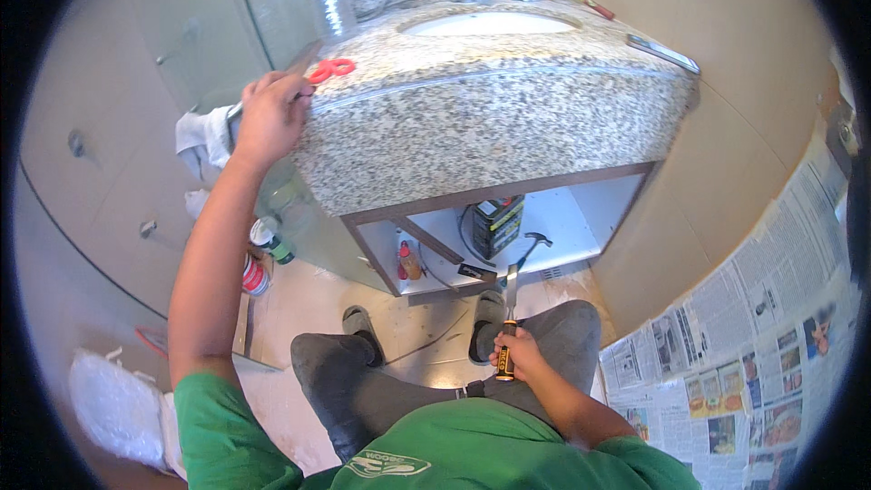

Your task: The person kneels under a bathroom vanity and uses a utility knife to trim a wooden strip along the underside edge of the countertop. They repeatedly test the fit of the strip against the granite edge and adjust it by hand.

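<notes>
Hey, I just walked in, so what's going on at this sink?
The person's right hand grips a chisel-like tool, its blade pointing toward the open cabinet. The left hand is at the left front corner of the granite counter, close to red loop handles. A hammer sits inside the cabinet.
</notes>
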